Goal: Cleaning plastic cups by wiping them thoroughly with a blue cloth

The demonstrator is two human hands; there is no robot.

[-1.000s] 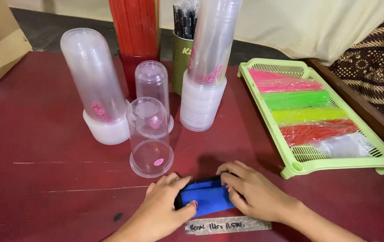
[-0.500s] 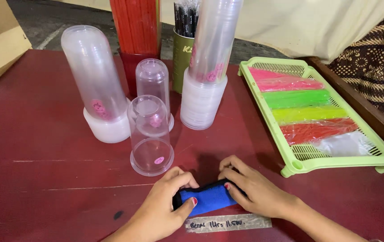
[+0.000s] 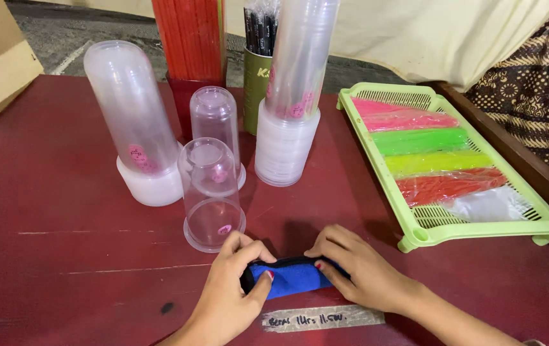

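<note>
Blue pouch pinched between left hand and right hand, pale tape label just below

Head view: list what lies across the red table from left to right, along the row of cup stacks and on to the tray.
Tall cup stack on a white base → short stack of clear cups → tallest cup stack → green tray of coloured straw bundles.

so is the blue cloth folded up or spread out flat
Folded or bunched up, not spread out. The blue cloth is a narrow bundle on the red table, pinched between the left hand and right hand.
</note>
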